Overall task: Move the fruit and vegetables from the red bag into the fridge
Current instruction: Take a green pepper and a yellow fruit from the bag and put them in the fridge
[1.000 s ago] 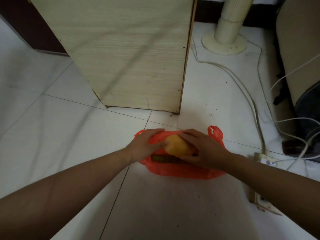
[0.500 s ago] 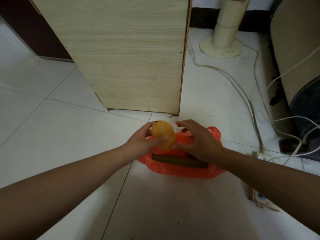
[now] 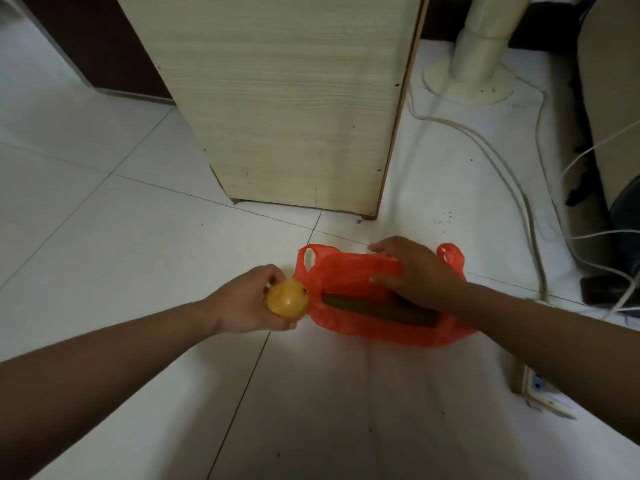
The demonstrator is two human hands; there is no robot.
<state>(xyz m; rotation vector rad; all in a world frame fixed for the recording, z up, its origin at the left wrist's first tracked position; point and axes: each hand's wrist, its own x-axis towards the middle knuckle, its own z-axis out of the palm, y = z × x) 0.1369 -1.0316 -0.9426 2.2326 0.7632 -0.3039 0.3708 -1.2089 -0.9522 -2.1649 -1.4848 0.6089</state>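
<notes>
Left hand [image 3: 247,301]: fingers curled round a yellow fruit [image 3: 287,300]. Red bag [image 3: 346,271]: lay just right of that grip, dark green vegetable [image 3: 377,310] inside. Right hand [image 3: 420,271]: rested slack-fingered on the bag.

I am showing two bare arms to the head camera. My left forearm [image 3: 104,368] and my right forearm [image 3: 554,330] are showing uncovered skin from the picture's edge to the wrist. The wide lens is swelling both, so they are looking thick close to me and are tapering toward the wrists. My left hand [image 3: 249,299] and my right hand [image 3: 415,271] are showing bare too, backs and fingers alike. Low knuckle ridges are showing across the back of my right hand. The dim light is shading the undersides of both arms. My fingernails are appearing too small to describe.
</notes>
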